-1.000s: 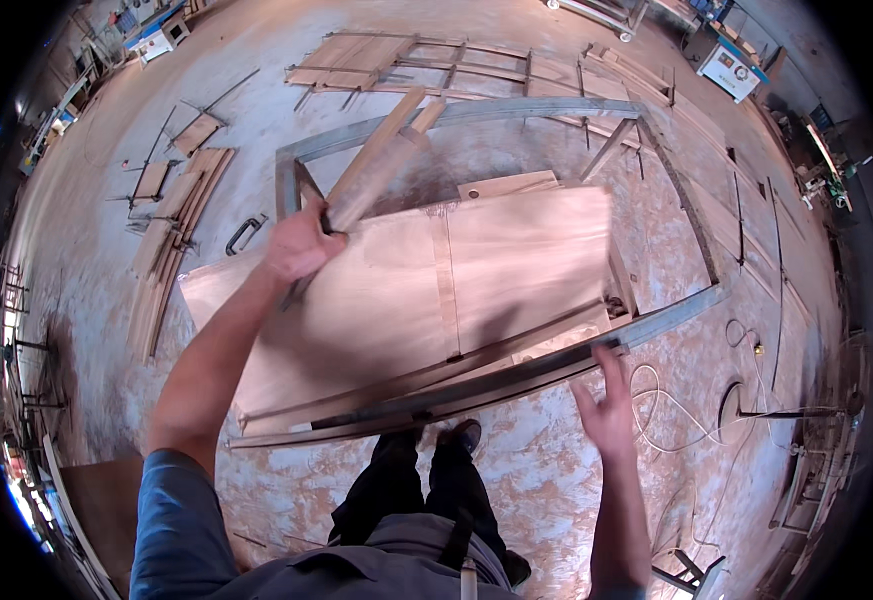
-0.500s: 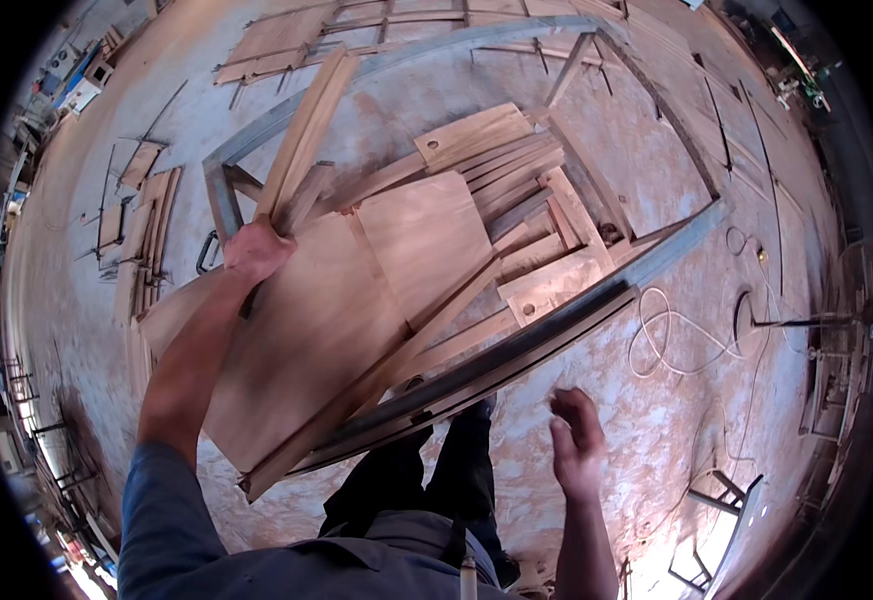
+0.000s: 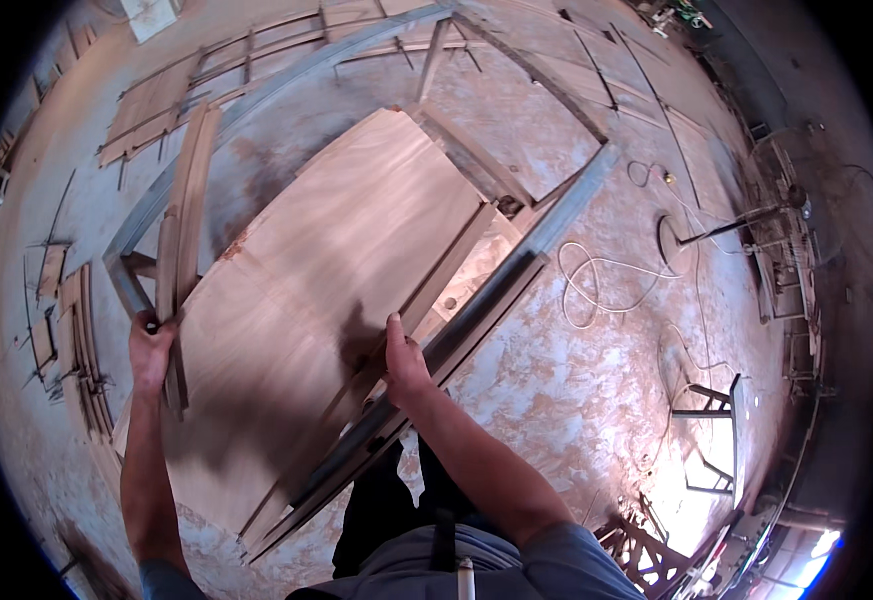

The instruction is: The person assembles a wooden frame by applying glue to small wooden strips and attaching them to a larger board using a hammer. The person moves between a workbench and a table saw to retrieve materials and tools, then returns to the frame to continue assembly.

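Note:
A large pale plywood sheet (image 3: 336, 260) lies across a grey metal frame (image 3: 521, 265) on the floor in front of me. My left hand (image 3: 151, 350) is closed around the near end of long wooden slats (image 3: 188, 210) that run along the sheet's left edge. My right hand (image 3: 404, 365) grips the sheet's near right edge, fingers curled over it, beside a thin wooden strip (image 3: 446, 265) and the frame's rail. My legs stand just behind that rail.
A white cable (image 3: 596, 280) loops on the concrete floor to the right. A standing fan (image 3: 801, 215) and a metal stand (image 3: 711, 415) are further right. More boards and slats (image 3: 151, 105) lie at the far left, and loose strips (image 3: 81, 330) lie beside me.
The sheet was tilted up in my left hand and now lies flatter on the frame. My right hand, free half a second ago, has taken the sheet's edge. My left hand has shifted to the slats.

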Motion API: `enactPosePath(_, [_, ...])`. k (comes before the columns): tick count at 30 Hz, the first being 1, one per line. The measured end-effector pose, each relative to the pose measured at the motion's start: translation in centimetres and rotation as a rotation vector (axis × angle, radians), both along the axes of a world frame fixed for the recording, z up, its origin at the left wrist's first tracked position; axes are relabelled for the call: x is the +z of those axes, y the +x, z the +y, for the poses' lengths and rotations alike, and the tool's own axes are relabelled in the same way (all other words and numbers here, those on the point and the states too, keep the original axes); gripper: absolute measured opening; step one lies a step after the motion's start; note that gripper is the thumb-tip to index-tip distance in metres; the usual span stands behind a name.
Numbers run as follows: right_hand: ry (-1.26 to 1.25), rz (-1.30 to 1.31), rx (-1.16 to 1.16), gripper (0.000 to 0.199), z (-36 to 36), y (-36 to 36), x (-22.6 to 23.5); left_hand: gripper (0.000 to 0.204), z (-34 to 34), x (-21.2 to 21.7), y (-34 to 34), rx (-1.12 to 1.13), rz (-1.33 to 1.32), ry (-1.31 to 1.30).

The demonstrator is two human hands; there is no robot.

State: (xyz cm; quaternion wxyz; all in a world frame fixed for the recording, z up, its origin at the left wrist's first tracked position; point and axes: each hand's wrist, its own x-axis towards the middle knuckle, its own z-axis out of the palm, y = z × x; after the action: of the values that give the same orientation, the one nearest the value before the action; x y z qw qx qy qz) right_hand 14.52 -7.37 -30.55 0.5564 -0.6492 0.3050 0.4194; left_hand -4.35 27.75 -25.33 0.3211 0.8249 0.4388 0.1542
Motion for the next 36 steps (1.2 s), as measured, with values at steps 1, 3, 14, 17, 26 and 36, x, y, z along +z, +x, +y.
enactPosePath(1, [0.036,0.035,-0.090,0.084,0.0,0.0,0.4,0.043,0.0,0.1,0.0,-0.013,-0.010,-0.033])
enactPosePath(3, [0.174,0.067,-0.238,0.083,-0.2,-0.2,1.1,0.040,0.3,0.4,0.2,-0.038,-0.045,-0.037])
enactPosePath(14, [0.465,0.027,-0.226,0.077,-3.3,-3.7,5.9,0.039,4.4,1.4,2.9,-0.176,-0.110,-0.084])
enactPosePath(17, [0.517,0.037,-0.246,0.079,-3.7,-4.0,6.1,0.038,5.6,-0.2,4.1,-0.237,-0.080,-0.065])
enactPosePath(26, [0.417,0.033,-0.169,0.079,-3.9,-4.0,6.0,0.032,6.8,-4.1,6.8,-0.303,-0.119,-0.192])
enactPosePath(36, [0.435,-0.098,-0.064,0.077,-5.5,-6.4,6.5,0.039,2.6,-1.9,7.1,-0.153,0.133,0.117])
